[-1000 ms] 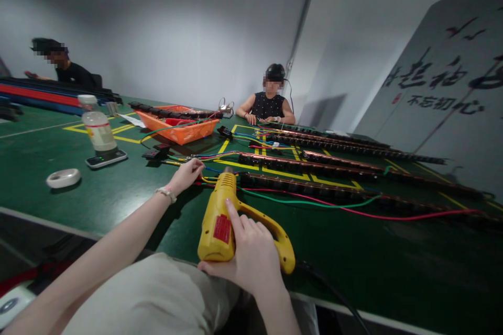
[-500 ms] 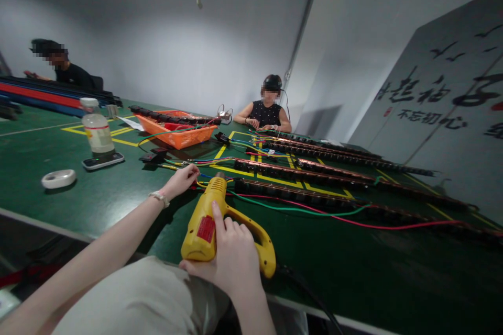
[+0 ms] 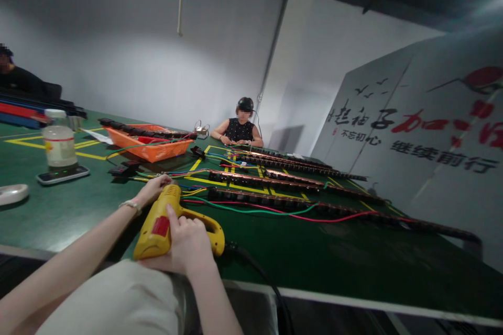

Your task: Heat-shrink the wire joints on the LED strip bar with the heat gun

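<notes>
My right hand [image 3: 190,243] is wrapped around the body of a yellow heat gun [image 3: 157,222] with a red label, its index finger stretched along the top. The gun's ridged nozzle end points away from me, just beside my left hand [image 3: 154,189]. That hand's fingers are pinched together on thin coloured wires [image 3: 193,192], and the nozzle partly covers the fingertips. These wires run to the end of a long black and copper strip [image 3: 255,198] on the table. A green wire [image 3: 251,211] and a red wire [image 3: 334,220] lie loosely along the strip.
Several more strips [image 3: 271,181] lie across the green table [image 3: 314,251]. To the left are an orange basket [image 3: 153,151], a bottle [image 3: 59,141] on a phone [image 3: 63,175] and a white oval object [image 3: 13,194]. A co-worker [image 3: 240,128] sits opposite. The gun's black cord [image 3: 259,269] drops over the near edge.
My view has turned right and tilted up, so everything sits further left. The heat gun's nozzle now overlaps my left fingertips in view. Both hands keep their grips.
</notes>
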Demonstrator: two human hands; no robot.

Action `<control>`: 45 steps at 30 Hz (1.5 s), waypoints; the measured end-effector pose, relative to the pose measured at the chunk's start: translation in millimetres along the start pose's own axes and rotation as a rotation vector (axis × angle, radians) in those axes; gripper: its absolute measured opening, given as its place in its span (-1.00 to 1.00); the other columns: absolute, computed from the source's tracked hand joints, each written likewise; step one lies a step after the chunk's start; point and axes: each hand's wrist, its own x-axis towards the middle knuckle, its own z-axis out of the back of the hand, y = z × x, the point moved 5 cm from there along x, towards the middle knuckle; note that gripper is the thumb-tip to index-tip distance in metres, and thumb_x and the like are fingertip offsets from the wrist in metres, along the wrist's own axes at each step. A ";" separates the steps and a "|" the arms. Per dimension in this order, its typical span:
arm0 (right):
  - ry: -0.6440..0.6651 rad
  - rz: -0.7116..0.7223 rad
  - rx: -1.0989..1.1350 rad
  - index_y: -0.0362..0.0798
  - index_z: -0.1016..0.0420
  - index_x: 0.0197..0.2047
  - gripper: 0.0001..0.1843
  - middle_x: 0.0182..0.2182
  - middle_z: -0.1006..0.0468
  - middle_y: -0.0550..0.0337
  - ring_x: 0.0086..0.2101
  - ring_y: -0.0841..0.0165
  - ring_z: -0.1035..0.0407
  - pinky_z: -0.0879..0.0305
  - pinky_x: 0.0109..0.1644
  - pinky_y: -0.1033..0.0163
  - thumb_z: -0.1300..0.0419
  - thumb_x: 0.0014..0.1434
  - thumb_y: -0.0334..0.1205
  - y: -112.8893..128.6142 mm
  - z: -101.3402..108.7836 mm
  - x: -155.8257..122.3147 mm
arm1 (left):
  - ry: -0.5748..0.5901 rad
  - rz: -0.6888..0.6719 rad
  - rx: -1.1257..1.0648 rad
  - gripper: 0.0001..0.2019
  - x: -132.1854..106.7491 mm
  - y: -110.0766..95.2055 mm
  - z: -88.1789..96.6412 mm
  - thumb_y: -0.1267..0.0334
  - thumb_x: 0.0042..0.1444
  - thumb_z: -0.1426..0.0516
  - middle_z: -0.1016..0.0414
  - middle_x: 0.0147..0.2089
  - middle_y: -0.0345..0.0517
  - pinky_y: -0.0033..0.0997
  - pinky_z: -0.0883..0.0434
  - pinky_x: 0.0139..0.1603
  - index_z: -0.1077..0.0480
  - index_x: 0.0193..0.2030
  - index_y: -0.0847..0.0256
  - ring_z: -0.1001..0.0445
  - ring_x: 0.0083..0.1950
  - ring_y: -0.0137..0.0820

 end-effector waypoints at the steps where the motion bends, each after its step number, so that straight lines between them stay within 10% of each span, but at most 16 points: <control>1: 0.007 0.001 -0.002 -0.21 0.22 0.36 -0.15 -0.22 -0.48 0.04 -0.30 0.23 -0.43 -0.34 -0.18 0.12 -0.08 0.12 -0.12 0.2 -1.7 1.0 | -0.002 -0.003 -0.006 -0.64 0.4 0.4 0.4 -0.06 -0.15 -0.09 -0.53 -0.34 -0.07 -0.28 -0.40 -0.19 -0.36 -0.34 0.18 -0.48 -0.25 -0.21; 10: -0.026 -0.069 0.029 -0.16 0.16 0.36 -0.19 -0.23 -0.49 0.03 -0.26 0.21 -0.42 -0.33 -0.17 0.11 -0.07 0.08 -0.24 -1.3 6.8 -8.6 | -0.036 -0.038 0.105 -0.64 -1.4 -4.2 3.6 -0.11 0.06 0.02 -0.50 -0.36 -0.12 -0.36 -0.37 -0.26 -0.34 -0.31 0.14 -0.46 -0.32 -0.30; 20: -0.074 -0.228 0.187 -0.08 0.08 0.35 0.27 -0.23 -0.47 0.05 -0.24 0.12 -0.39 -0.30 -0.10 0.01 -0.18 -0.28 0.48 -28.8 14.2 -38.6 | -0.026 -0.061 0.084 -0.65 -2.8 -3.4 1.7 -0.11 0.09 0.03 -0.46 -0.44 -0.18 -0.37 -0.36 -0.31 -0.30 -0.30 0.13 -0.44 -0.39 -0.33; 35: 0.019 -0.237 0.251 -0.06 0.06 0.36 0.30 -0.13 -0.48 0.02 -0.13 0.10 -0.39 -0.26 0.00 0.01 -0.32 -0.32 0.40 -47.1 33.1 -67.8 | -0.001 -0.102 0.220 -0.71 -11.9 -24.5 7.4 -0.01 0.10 0.02 -0.50 -0.27 -0.10 -0.32 -0.36 -0.19 -0.35 -0.24 0.13 -0.45 -0.25 -0.28; 45: 0.030 -0.272 0.290 0.02 0.05 0.35 0.18 -0.10 -0.50 0.05 -0.10 0.09 -0.39 -0.24 0.03 0.00 -0.39 -0.24 0.16 -78.7 36.9 -81.8 | -0.211 -0.099 0.348 -0.70 -81.9 -33.4 100.6 0.00 0.12 0.01 -0.51 -0.20 -0.10 -0.39 -0.35 -0.17 -0.39 -0.25 0.17 -0.43 -0.20 -0.29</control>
